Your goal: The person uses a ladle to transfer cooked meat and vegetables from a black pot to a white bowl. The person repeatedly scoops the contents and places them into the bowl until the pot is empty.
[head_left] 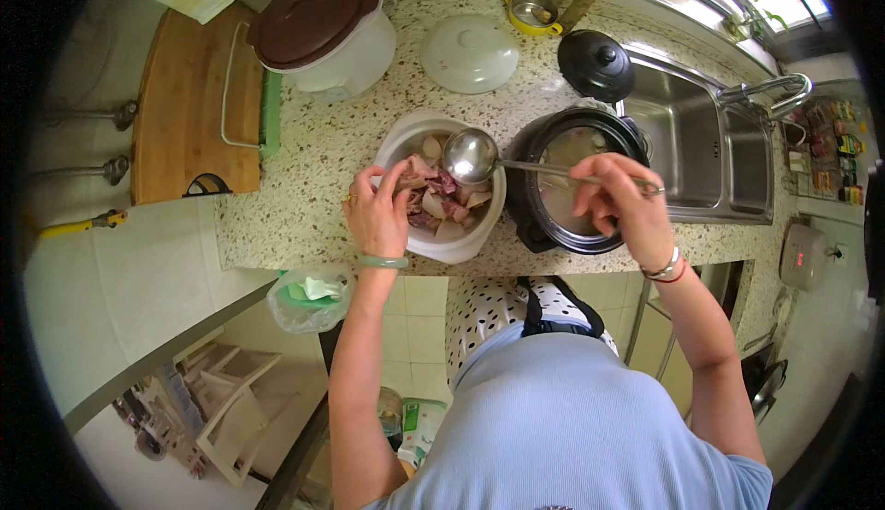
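A white bowl [461,247] on the counter holds pieces of meat [426,178] and pale slices in some liquid. At its left rim, my left hand [378,215] has its fingers apart, the fingertips over the rim by the meat; whether they touch it I cannot tell. My right hand [627,201] is closed around the handle of a metal ladle [471,155]. The ladle's round head is above the right part of the bowl, its handle crossing over a black pot [527,199]. Inside the pot is a pale, cloudy liquid [572,155].
A white cooker with a brown lid [315,17] stands far left, near a wooden board [184,114]. Behind the bowls lie a white lid [470,54], a yellow-rimmed dish [533,14] and a black lid [595,66]. A steel sink [678,123] is right; a plastic bag [312,298] hangs at the front edge.
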Available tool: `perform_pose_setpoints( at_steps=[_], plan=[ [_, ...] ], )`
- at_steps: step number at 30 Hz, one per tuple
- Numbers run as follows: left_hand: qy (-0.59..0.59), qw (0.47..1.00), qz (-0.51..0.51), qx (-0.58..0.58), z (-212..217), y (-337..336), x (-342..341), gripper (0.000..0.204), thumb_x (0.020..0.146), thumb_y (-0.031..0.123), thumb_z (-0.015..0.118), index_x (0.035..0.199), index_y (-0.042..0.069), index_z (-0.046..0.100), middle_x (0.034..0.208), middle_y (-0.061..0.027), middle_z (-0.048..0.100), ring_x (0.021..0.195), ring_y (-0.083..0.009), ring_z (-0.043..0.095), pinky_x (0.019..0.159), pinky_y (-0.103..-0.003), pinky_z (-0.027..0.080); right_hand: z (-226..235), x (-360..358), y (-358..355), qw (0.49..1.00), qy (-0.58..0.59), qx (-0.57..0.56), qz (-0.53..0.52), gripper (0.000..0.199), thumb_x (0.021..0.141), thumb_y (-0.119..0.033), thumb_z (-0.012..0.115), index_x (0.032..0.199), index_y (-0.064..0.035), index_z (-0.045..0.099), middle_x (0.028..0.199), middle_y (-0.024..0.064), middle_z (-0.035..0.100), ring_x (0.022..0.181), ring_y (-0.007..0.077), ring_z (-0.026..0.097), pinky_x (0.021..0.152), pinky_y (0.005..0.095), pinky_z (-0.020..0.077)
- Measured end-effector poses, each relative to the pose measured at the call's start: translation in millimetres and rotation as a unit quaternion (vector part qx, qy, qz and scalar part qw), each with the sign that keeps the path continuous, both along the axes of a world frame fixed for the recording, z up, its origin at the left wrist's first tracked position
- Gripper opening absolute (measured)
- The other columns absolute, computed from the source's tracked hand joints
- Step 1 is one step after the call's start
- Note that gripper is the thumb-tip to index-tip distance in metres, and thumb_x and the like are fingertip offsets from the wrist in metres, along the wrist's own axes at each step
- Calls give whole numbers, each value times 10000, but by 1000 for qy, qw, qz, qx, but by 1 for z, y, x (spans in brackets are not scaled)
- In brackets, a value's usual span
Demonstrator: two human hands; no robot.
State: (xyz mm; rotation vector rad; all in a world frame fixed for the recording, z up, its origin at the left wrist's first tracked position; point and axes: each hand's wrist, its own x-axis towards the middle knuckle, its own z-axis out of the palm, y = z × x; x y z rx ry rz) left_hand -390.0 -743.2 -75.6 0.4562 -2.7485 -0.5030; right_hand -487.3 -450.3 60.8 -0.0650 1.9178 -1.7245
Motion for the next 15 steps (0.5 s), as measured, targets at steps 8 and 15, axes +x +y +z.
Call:
perform_pose_setpoints(
  at_steps=[8,15],
  plan=[
    [14,990,-71,125,9,42,-13,120,877,206,692,995,197,715,1028,-11,577,917,-234,592,771,-396,441,41,-10,76,990,82,108,-22,320,1032,-225,484,946,26,663,669,55,620,505,68,482,473,214,387],
    [-36,975,-106,191,19,103,-30,316,941,369,620,1157,147,683,870,-18,666,858,-237,601,769,-403,441,-6,6,85,853,397,300,157,46,850,-56,623,880,-37,652,799,97,670,773,275,621,643,371,519]
  ],
)
